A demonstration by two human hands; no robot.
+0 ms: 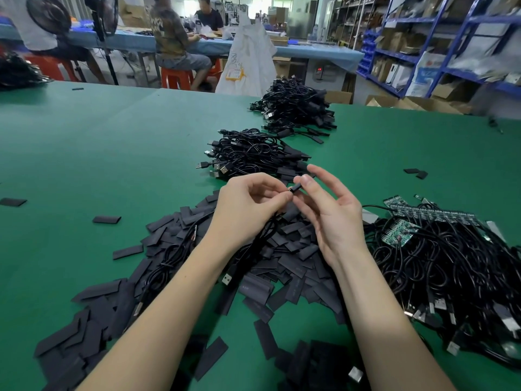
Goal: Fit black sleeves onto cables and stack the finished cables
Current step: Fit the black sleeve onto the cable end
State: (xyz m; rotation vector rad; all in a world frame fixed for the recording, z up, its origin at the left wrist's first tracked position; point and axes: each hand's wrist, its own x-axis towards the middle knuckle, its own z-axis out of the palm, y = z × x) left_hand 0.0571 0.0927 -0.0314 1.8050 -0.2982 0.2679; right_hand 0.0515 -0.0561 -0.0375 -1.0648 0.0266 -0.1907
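Mid-bench, above the sleeve heap: left hand (248,204) curled, fingertips pinching the end of a black cable (262,235); rest of that cable hanging down past the wrist, USB plug (227,278) dangling over the heap. Right hand (329,210) pinching a short black sleeve (296,188) between thumb and forefinger, other fingers spread loose. Sleeve mouth right at the cable tip, touching or nearly so (too small to tell whether the tip is already inside).

Step in hand, by judgement: threading one sleeve onto one cable, at or just before entry.

Loose flat black sleeves (282,255) heaped across the near-middle of the green bench (84,142), trailing toward the near left corner; a few strays well apart toward the left edge and the right edge. Unsleeved cables with small green circuit boards (400,232) tangled near the right edge. Two piles of finished cables: nearer one (253,156) just beyond the hands, farther one (296,108) close to the far edge.

Next move likely calls for: tip held steady and straight, sleeve mouth kept round rather than squashed flat, then slid along the cable to its seat. After that, cable onto the nearer finished pile.

Beyond the far edge: people seated at a blue table, shelving on the right.
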